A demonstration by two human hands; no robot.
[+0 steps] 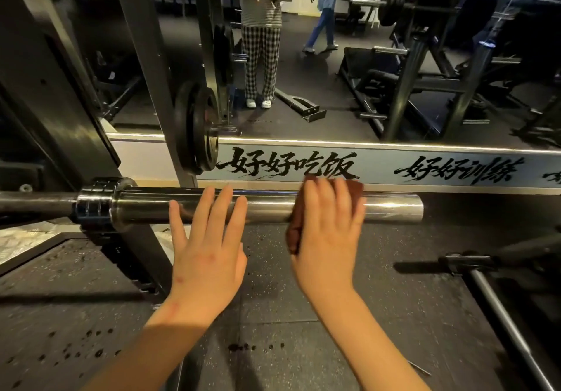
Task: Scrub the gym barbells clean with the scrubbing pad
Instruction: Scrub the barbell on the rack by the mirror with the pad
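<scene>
Before the gym mirror, the chrome barbell lies level. My left grip rests flat on its sleeve, fingers straight; my right grip, fingers also straight, presses the brown scrubbing pad onto the sleeve beside it.

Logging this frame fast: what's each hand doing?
Left hand: open, fingers flat on the barbell sleeve.
Right hand: open, pressing the scrubbing pad onto it.
</scene>
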